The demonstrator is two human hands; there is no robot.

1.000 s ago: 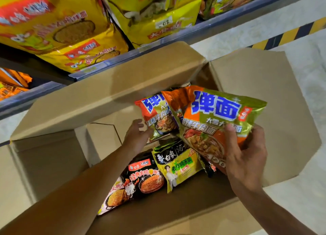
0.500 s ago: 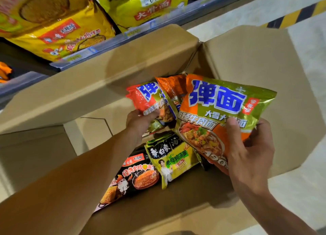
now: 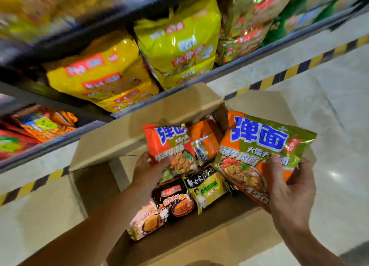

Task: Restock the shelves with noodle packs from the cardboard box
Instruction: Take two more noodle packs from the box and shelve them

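Hands lift two glossy orange-and-green noodle packs above an open brown cardboard box (image 3: 175,109): right hand (image 3: 293,187) grips the larger pack (image 3: 259,151), left hand (image 3: 149,171) pinches the smaller pack (image 3: 167,145). Grey metal shelves (image 3: 60,137) and yellow bags (image 3: 103,74) blur; box's near edge is cropped.

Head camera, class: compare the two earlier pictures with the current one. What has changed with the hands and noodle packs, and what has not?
The left hand, only reaching a second ago, now grips a smaller orange-green pack and has lifted it. The right hand has raised its large orange-green pack higher above the cardboard box. The view tilted up toward the shelves. The black pack and yellow-green pack stay put.
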